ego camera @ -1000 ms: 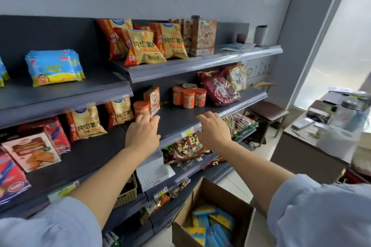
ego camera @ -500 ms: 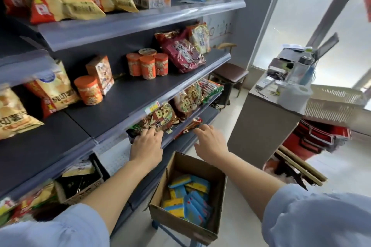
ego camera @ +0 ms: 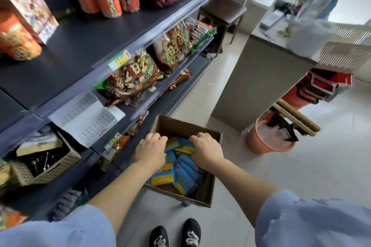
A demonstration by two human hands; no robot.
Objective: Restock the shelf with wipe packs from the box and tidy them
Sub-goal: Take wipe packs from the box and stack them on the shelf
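Head camera: my left hand [ego camera: 150, 152] and right hand [ego camera: 207, 151] are both down inside the cardboard box [ego camera: 180, 126], at the lower centre of the frame. The right hand's fingers curl over the edge of the topmost of the wipe packs [ego camera: 180, 174], gripping it from above. The left hand's fingers also bend downward, but the tips are hidden behind the knuckles, so I cannot tell whether it holds anything. The blue-and-yellow packs lie jumbled in the box, partly covered by both hands and forearms.

A small blue piece [ego camera: 185, 204] shows under the box's near edge; I cannot make out what it is. Below that, my black shoes [ego camera: 174, 234] stand on the tiled floor.

The dark shelf [ego camera: 80, 46] fills the left half of the frame, its upper tiers cut off at the top. Snack bags [ego camera: 132, 78] lean out over a lower tier just above the box. A woven basket [ego camera: 50, 168] sits at the left edge, its contents too dim to read. A grey counter [ego camera: 251, 78] stands at the right, with an orange bucket [ego camera: 267, 142] at its foot.
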